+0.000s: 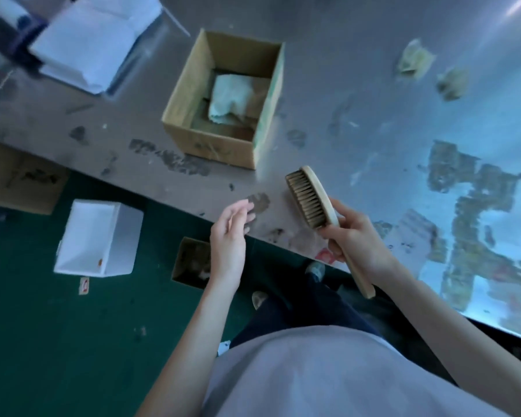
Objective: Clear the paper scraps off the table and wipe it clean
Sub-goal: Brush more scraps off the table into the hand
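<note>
1. While the right hand [355,239] holds a wooden brush [312,200] by its handle, grip clenched around it, the bristles face left and the brush head is raised over the desk [343,85] near its front edge.
2. The left hand [227,236] hovers at the desk edge, grip released, its fingers relaxed and slightly bent, holding nothing.
3. Two crumpled paper scraps [414,58] lie on the far right part of the desk, well apart from both hands.
4. An open cardboard box [211,145] stands on the desk beyond the brush, with a pale crumpled sheet [232,97] lying inside it.
5. Mottled, flaky patches [469,206] cover the desk to the right of the brush, and darker smudges run along the front edge.
6. A stack of white sheets [94,46], blurred, sits at the far left of the desk.
7. On the green floor [57,341] lie a white box [97,236] and, just below the desk edge, a small open carton [190,263].
</note>
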Tool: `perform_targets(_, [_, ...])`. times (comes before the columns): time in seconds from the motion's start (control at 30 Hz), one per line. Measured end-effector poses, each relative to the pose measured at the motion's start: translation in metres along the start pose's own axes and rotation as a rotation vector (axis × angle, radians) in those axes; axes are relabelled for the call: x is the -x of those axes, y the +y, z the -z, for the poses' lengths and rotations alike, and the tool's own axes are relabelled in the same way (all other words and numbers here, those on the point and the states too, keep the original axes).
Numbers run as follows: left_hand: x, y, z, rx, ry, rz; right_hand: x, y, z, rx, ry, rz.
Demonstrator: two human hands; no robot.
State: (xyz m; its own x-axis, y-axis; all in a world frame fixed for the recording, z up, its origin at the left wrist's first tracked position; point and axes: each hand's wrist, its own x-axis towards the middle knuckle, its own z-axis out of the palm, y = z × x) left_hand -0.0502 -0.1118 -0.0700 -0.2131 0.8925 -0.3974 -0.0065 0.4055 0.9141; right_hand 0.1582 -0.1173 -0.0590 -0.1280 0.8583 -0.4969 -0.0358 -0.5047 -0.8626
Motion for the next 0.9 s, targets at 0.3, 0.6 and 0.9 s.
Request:
perform_targets(0.3, [-0.027, 0.024, -0.108, -0.055, -0.132, -0.087, 0.012, -0.01, 0.104, -0.054, 0.258, -0.022])
perform_targets(0.6, [-0.038, 0.041, -0.175, -0.13, -0.232, -0.133, 0.016, -0.019, 0.163, -0.104, 0.471, -0.045])
perform_targets(0.9, [-0.066, 0.055, -0.202, -0.23, -0.287, -0.171, -0.007, -0.041, 0.193, -0.155, 0.694, -0.013])
